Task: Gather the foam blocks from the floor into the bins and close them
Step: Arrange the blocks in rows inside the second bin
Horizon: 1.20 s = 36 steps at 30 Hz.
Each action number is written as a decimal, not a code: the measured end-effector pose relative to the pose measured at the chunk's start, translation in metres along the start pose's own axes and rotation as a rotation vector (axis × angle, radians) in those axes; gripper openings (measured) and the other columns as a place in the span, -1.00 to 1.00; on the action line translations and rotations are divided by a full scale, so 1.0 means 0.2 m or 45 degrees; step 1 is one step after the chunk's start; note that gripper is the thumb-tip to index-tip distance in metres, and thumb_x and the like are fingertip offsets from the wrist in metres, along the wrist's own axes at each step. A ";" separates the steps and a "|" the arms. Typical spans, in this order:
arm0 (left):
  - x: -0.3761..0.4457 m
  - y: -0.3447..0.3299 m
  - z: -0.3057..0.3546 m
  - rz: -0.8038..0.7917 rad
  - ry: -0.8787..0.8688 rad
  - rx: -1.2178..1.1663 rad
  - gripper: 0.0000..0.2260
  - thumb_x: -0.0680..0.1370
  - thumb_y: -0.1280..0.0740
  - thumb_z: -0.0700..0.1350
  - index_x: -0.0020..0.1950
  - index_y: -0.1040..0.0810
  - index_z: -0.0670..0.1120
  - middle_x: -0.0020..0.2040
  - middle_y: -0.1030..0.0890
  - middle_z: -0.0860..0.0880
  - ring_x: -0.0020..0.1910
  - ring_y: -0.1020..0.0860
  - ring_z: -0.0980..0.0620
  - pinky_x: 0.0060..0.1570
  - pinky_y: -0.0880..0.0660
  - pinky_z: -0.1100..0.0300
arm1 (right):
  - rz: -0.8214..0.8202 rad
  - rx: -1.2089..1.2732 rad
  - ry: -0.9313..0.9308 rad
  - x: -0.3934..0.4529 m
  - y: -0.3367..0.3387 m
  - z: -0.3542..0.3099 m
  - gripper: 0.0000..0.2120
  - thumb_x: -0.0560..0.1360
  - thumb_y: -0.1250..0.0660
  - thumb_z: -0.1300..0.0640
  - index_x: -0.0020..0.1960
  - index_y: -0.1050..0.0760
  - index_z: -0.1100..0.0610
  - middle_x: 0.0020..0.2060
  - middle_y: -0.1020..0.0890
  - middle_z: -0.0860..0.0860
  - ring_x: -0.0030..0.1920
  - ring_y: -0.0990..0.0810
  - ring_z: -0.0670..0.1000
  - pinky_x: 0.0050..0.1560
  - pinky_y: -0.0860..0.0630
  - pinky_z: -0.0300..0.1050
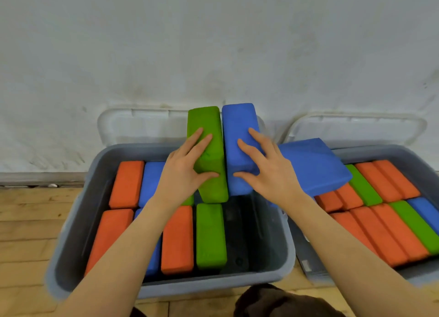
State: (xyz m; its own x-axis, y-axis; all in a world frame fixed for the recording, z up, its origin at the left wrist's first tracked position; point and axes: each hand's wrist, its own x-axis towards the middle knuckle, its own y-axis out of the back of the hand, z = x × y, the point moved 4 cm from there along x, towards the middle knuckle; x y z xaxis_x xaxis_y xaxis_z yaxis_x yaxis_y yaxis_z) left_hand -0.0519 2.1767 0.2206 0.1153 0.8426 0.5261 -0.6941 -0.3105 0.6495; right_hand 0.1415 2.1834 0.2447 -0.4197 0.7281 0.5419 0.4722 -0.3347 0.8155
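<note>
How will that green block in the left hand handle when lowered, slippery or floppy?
The green block probably stays stiff: it keeps straight edges while gripped near one end. Its matte, grainy face suggests little slip. Likely light, since the left hand holds it alone.

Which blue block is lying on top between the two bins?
The big flat blue block right of the right hand. It lies tilted across the right bin, while the other blue blocks stand packed in rows or are held.
</note>
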 end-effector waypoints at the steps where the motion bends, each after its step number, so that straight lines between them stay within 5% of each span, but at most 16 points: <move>1: 0.01 -0.01 -0.01 -0.019 -0.012 0.012 -0.19 0.23 -0.59 -0.04 0.42 -0.36 0.00 0.46 -0.27 0.04 0.37 -0.37 -0.03 0.19 -0.39 -0.06 | 0.016 0.051 -0.032 0.00 -0.01 0.02 -0.43 0.36 -0.27 -0.18 0.32 -0.32 -0.04 0.39 -0.37 0.10 0.20 -0.49 0.19 -0.33 -0.59 0.04; 11: -0.05 -0.22 -0.14 -0.215 -0.061 0.182 -0.22 0.27 -0.53 -0.02 0.43 -0.29 -0.01 0.45 -0.30 -0.13 0.29 -0.43 -0.31 0.16 -0.42 -0.24 | -0.158 0.237 -0.230 -0.07 -0.22 0.13 -0.41 0.31 -0.53 0.00 0.26 -0.47 0.15 0.37 -0.38 0.12 0.23 -0.50 0.20 -0.07 -0.58 0.13; 21: -0.17 -0.33 -0.24 -0.139 -0.024 0.299 -0.22 0.19 -0.60 -0.06 0.34 -0.34 0.00 0.37 -0.42 -0.17 0.15 -0.54 -0.31 -0.02 -0.51 -0.15 | -0.220 0.431 -0.265 -0.20 -0.47 0.14 -0.47 0.40 -0.45 0.18 0.31 -0.40 0.30 0.43 -0.27 0.23 0.41 -0.27 0.29 0.23 -0.44 0.19; 25: -0.24 -0.40 -0.31 -0.249 -0.024 0.356 -0.36 0.30 -0.41 0.10 0.34 -0.34 0.00 0.36 -0.43 -0.15 0.11 -0.57 -0.25 -0.01 -0.53 -0.09 | -0.275 0.461 -0.252 -0.28 -0.59 0.16 -0.49 0.38 -0.45 0.19 0.28 -0.42 0.29 0.41 -0.29 0.23 0.41 -0.27 0.32 0.25 -0.40 0.30; 31: -0.27 -0.48 -0.37 -0.356 0.088 0.403 -0.44 0.31 -0.39 0.08 0.27 -0.54 -0.09 0.32 -0.48 -0.16 0.13 -0.57 -0.23 0.06 -0.46 -0.15 | -0.338 0.516 -0.335 -0.35 -0.74 0.21 -0.49 0.37 -0.47 0.26 0.27 -0.41 0.31 0.42 -0.26 0.24 0.42 -0.25 0.29 0.38 -0.27 0.21; 36: -0.38 -0.53 -0.41 -0.548 0.161 0.535 -0.52 0.49 -0.06 0.19 0.30 -0.52 0.05 0.36 -0.46 -0.01 0.35 -0.41 -0.16 0.27 -0.27 -0.21 | -0.526 0.508 -0.440 -0.44 -0.80 0.23 -0.52 0.50 -0.34 0.15 0.38 -0.32 0.18 0.50 -0.16 0.03 0.49 -0.15 0.11 0.37 -0.30 0.14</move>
State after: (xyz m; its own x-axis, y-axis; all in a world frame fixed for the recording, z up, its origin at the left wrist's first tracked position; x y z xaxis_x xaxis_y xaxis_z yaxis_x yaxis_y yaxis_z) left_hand -0.0443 2.1814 0.0665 0.2203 0.9685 0.1158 -0.2616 -0.0557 0.9636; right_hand 0.1392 2.1998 0.0569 -0.3868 0.9208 0.0510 0.6040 0.2112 0.7685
